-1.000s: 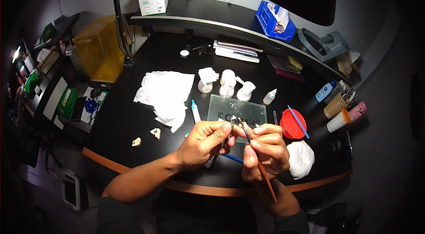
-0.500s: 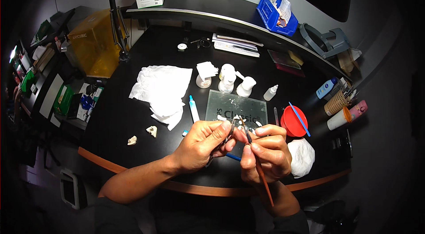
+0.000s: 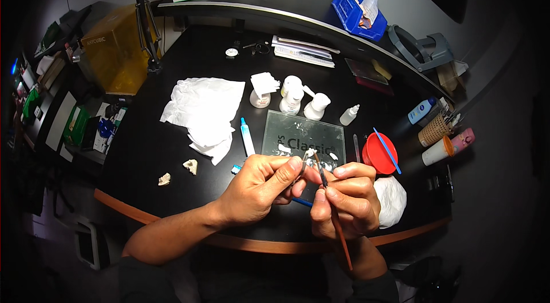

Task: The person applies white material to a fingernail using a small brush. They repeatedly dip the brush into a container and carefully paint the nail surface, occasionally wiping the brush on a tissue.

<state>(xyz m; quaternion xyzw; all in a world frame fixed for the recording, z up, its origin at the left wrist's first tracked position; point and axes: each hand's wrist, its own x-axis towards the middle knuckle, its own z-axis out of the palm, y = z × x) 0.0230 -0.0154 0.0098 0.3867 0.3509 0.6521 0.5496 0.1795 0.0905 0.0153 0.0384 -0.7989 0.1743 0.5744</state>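
My left hand (image 3: 255, 188) is closed around slim dark tweezers (image 3: 302, 168), mostly hidden by its fingers. At their tips is a small white piece (image 3: 310, 153), too small to make out clearly. My right hand (image 3: 350, 203) pinches a thin brush (image 3: 340, 233) with a reddish-brown handle, its tip slanting up to the white piece. The fingertips of both hands are close together. Beneath and beyond them lies a glass slab (image 3: 303, 124) with white dabs (image 3: 285, 148) on it.
White bottles (image 3: 290, 103) stand behind the slab, a dropper bottle (image 3: 349, 115) to their right. A red bowl (image 3: 373, 157) with a blue stick and a crumpled white tissue (image 3: 391, 203) lie right. Left are a white cloth (image 3: 203, 108), a blue-white tube (image 3: 247, 138) and two tooth models (image 3: 190, 166).
The whole view has shifted slightly, and a bright lamp edge now shows at the top. Both hands keep nearly the same pose, brush tip still by the white piece.
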